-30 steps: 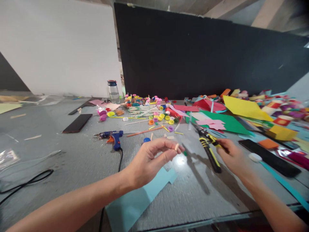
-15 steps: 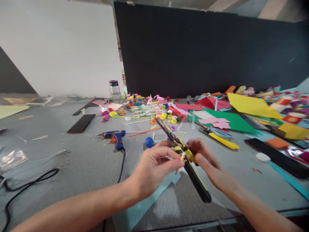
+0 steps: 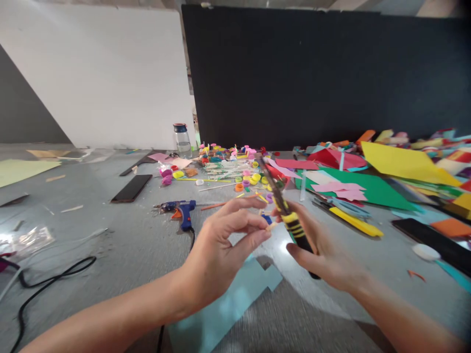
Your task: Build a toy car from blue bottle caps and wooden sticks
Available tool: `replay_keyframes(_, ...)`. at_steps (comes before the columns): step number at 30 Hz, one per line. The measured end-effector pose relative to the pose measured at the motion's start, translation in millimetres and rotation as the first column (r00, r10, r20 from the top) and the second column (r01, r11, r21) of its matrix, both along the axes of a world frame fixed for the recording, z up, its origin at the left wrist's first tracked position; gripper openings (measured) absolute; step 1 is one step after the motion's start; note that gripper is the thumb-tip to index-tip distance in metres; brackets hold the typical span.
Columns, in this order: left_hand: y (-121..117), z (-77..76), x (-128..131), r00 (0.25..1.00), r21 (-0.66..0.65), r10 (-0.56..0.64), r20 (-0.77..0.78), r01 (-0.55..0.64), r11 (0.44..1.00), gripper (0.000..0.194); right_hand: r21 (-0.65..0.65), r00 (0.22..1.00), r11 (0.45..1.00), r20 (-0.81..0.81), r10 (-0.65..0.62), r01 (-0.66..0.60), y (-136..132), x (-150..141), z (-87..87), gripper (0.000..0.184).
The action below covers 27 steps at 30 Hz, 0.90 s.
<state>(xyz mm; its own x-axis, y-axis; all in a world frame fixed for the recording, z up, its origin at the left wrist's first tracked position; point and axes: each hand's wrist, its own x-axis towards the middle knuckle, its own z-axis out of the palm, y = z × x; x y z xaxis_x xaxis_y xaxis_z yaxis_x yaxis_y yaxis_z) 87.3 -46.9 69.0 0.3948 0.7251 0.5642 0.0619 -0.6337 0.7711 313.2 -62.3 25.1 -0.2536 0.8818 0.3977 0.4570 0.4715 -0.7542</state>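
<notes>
My left hand [image 3: 230, 245] pinches a small piece of wooden stick [image 3: 271, 226] between thumb and fingertips. In my right hand [image 3: 316, 245] is a pair of pliers [image 3: 294, 228] with black and yellow handles, its dark jaws pointing up and away and blurred. The jaws stand just right of the stick piece; I cannot tell whether they touch it. Behind my fingers a blue bottle cap [image 3: 265, 217] is partly hidden. Beneath both hands a light blue sheet of paper [image 3: 228, 309] lies on the grey table.
A blue glue gun [image 3: 186, 215] lies left of my hands, its cord running toward me. Coloured caps [image 3: 256, 177] and cotton swabs [image 3: 224, 170] are heaped farther back. At right lie a yellow cutter knife [image 3: 355, 221], green paper [image 3: 382, 193] and a black phone [image 3: 430, 242].
The pliers have turned more upright, and my right hand now grips their handles. My left hand has moved slightly left with the stick piece, apart from the handles.
</notes>
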Motion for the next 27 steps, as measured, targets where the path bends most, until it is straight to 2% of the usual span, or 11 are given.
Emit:
replay_keyframes(3, 9.1, 1.6, -6.1, 0.997, 0.176, 0.068, -0.029, -0.062, 0.982, 0.005, 0.076, 0.996, 0.996, 0.069, -0.061, 0.056, -7.2, 15.9, -5.8, 0.073)
replay_keyframes(8, 20.4, -6.9, -5.1, 0.992, 0.303, 0.114, -0.063, -0.09, 0.949, 0.008, 0.192, 0.966, 0.979, 0.234, -0.113, 0.068, -14.8, 27.5, -9.7, 0.086)
replay_keyframes(13, 19.8, -8.8, -3.3, 0.99, 0.304, 0.127, -0.069, -0.1, 0.947, 0.01, 0.235, 0.935, 0.971, 0.334, -0.12, 0.041, -17.8, 29.9, -9.4, 0.092)
replay_keyframes(21, 20.3, -10.0, -6.9, 0.984, 0.318, 0.17, -0.054, -0.145, 0.937, 0.009, 0.252, 0.917, 0.967, 0.378, -0.125, 0.028, -19.7, 27.0, -3.5, 0.09)
replay_keyframes(27, 18.6, -11.7, -7.8, 0.995, 0.266, 0.088, -0.054, -0.07, 0.961, 0.017, 0.222, 0.914, 0.975, 0.389, -0.113, 0.026, -20.4, 27.9, -7.4, 0.09)
